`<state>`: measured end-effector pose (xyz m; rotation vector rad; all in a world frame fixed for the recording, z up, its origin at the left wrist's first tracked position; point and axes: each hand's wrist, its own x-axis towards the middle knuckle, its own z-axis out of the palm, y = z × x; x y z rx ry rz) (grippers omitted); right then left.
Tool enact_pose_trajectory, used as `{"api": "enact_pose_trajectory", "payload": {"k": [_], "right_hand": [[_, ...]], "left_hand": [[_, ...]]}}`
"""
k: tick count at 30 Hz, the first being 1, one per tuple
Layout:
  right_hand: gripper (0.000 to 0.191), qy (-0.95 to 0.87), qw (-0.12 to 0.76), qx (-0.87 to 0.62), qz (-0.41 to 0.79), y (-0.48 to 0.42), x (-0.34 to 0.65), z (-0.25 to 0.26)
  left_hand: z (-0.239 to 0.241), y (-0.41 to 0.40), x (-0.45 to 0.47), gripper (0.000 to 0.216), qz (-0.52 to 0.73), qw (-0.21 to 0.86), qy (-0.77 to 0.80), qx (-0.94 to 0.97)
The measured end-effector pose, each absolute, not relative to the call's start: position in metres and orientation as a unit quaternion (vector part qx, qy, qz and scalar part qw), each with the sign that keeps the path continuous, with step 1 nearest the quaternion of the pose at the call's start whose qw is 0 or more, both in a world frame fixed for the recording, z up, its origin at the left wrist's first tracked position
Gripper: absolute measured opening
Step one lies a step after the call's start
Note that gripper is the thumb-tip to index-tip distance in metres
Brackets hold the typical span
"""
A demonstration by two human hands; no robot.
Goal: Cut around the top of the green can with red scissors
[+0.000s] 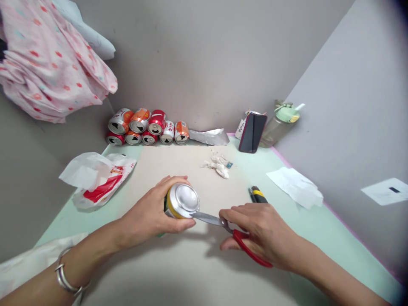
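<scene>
My left hand [159,206] is wrapped round a drink can [183,200], whose silver domed end tilts up toward me. A yellow band and a bit of green show on the can's side; my fingers cover the rest. In my right hand [258,231] is a pair of scissors [208,219] with red handles. Their blades point left and the tips touch the can's side just below its rim. Whether the tips have pierced the metal, I cannot tell. Just beyond my right hand lies a black and yellow utility knife [257,194], partly hidden by it.
Along the back wall several drink cans [156,123] are stacked beside a curled metal sheet [210,137]. A phone [253,133] leans by a bottle [279,123]. Crumpled scraps [218,165], a tissue pack [102,180] and white paper [296,187] lie on the table.
</scene>
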<state>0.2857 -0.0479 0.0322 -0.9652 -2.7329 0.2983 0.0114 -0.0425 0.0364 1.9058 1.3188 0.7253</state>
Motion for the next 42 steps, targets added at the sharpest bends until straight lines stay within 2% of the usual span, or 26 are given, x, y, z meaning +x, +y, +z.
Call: {"api": "enact_pose_trajectory", "payload": {"k": [6,10,13,22,27,30,34,39,42], "right_hand": [[0.044,-0.914,0.11,-0.381,0.088,-0.058,0.281,0.03],[0.046,-0.902,0.112,-0.407,0.094,-0.064,0.276,0.026],[0.047,-0.895,0.114,-0.42,0.093,-0.065,0.275,0.024],[0.048,-0.888,0.107,-0.434,0.113,-0.067,0.276,0.024],[0.053,-0.876,0.128,-0.431,0.173,-0.063,0.277,0.024],[0.052,-0.879,0.133,-0.422,0.178,-0.058,0.28,0.021],[0.052,-0.893,0.138,-0.407,0.133,-0.052,0.284,0.018],[0.049,-0.908,0.141,-0.385,0.083,-0.047,0.287,0.022],[0.049,-0.915,0.157,-0.368,0.058,-0.046,0.287,0.022]], "left_hand": [[0.026,-0.04,0.016,0.044,0.332,0.153,0.502,0.784],[0.025,-0.038,0.014,0.044,0.324,0.01,0.492,0.808],[0.025,-0.038,0.013,0.041,0.315,-0.058,0.481,0.816],[0.025,-0.039,0.015,0.041,0.311,-0.105,0.469,0.82],[0.027,-0.042,0.013,0.045,0.312,-0.131,0.474,0.813],[0.028,-0.042,0.015,0.046,0.334,-0.09,0.484,0.804],[0.028,-0.041,0.018,0.046,0.362,0.02,0.504,0.784],[0.033,-0.043,0.017,0.047,0.353,0.27,0.542,0.713],[0.041,-0.043,0.016,0.053,0.32,0.381,0.55,0.671]]}}
